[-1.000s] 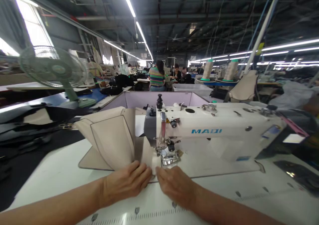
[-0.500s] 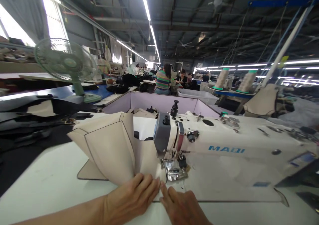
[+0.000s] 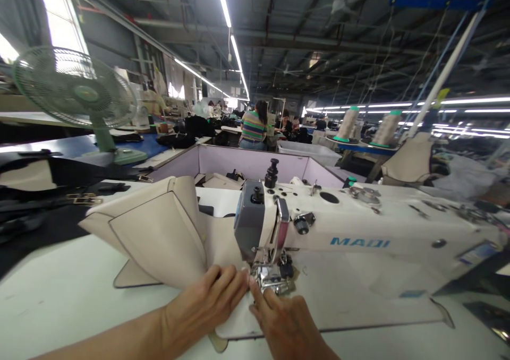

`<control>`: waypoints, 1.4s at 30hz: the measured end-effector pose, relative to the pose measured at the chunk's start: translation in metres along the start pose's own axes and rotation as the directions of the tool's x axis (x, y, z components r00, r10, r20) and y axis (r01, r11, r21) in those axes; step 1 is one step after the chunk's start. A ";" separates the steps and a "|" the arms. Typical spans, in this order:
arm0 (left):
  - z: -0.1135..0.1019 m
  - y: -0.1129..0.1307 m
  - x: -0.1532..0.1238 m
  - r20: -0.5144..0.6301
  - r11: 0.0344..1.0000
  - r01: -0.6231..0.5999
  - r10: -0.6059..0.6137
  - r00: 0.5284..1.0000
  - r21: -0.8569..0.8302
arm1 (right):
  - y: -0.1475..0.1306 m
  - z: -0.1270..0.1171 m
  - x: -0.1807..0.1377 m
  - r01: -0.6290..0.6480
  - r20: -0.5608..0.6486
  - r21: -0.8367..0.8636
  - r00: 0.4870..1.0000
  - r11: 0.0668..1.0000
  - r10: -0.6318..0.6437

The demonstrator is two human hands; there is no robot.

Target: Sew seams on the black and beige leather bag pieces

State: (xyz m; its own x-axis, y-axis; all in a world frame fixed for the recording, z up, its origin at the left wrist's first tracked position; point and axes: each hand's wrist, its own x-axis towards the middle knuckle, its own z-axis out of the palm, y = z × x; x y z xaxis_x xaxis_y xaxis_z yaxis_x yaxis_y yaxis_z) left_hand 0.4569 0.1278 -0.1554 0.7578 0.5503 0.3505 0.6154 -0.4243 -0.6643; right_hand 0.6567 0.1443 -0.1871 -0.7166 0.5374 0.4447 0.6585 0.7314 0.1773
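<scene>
Left hand [image 3: 211, 299], fingers bent close together, rests on the stiff beige leather-look piece with dark edging [image 3: 155, 238], left of the white metal sewing machine [image 3: 358, 227], seemingly steadying the edge near the shiny silver presser foot [image 3: 271, 277]. Right hand [image 3: 285, 320] points a finger there too. Fingertips hide that edge; I cannot tell whether either hand pinches it.

Workpiece [image 3: 155, 238] on near table [image 3: 51, 296], left of sewing machine [image 3: 358, 222]; open box [image 3: 255, 162] behind both; fan [image 3: 85, 92] far left; thread cones [image 3: 347, 123] beyond machine, far right.
</scene>
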 end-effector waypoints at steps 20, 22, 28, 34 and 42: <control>0.009 -0.007 0.004 0.057 0.999 0.047 -0.047 0.997 -0.011 | 0.003 0.005 -0.004 0.027 -0.044 0.036 0.999 0.999 -0.025; 0.009 -0.007 0.004 0.053 0.998 0.057 -0.057 0.997 -0.015 | 0.004 0.006 -0.006 0.027 -0.032 0.025 0.999 0.999 -0.026; 0.008 -0.011 0.006 0.061 0.998 0.063 -0.061 0.996 -0.023 | 0.004 0.004 -0.006 0.022 -0.030 0.021 0.999 1.000 -0.021; 0.005 -0.011 0.006 0.085 0.997 0.082 -0.081 0.993 -0.002 | 0.000 0.000 -0.005 0.005 -0.065 0.005 0.998 1.000 -0.005; 0.010 -0.011 0.008 0.093 1.000 0.016 -0.015 0.996 -0.013 | -0.002 -0.004 -0.002 -0.009 -0.087 0.010 0.996 1.000 0.010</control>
State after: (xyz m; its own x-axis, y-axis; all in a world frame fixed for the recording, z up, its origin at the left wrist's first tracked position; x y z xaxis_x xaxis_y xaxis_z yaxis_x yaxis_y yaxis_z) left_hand 0.4536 0.1437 -0.1515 0.7254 0.6208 0.2973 0.6302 -0.4252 -0.6497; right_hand 0.6572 0.1401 -0.1849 -0.6872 0.5057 0.5215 0.6625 0.7308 0.1643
